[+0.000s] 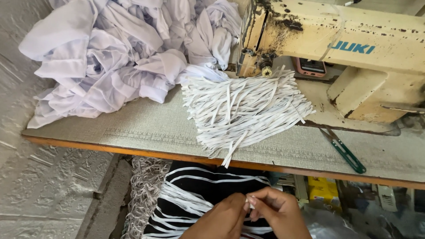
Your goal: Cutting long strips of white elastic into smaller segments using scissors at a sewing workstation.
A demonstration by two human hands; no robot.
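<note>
Below the table's front edge, my left hand (221,219) and my right hand (276,212) meet over my lap. Both pinch the end of a thin white strip (249,200) between their fingertips. More white strips (186,201) lie draped across the dark cloth (221,171) on my lap. On the table above sits a fanned pile of several white elastic strips (243,108), some hanging over the edge.
A cream sewing machine (354,48) stands at the table's back right, a pink phone (310,67) beside it. Green-handled snips (345,151) lie right of the pile. A heap of white garments (119,53) fills the back left. Strip scraps (144,194) litter the floor.
</note>
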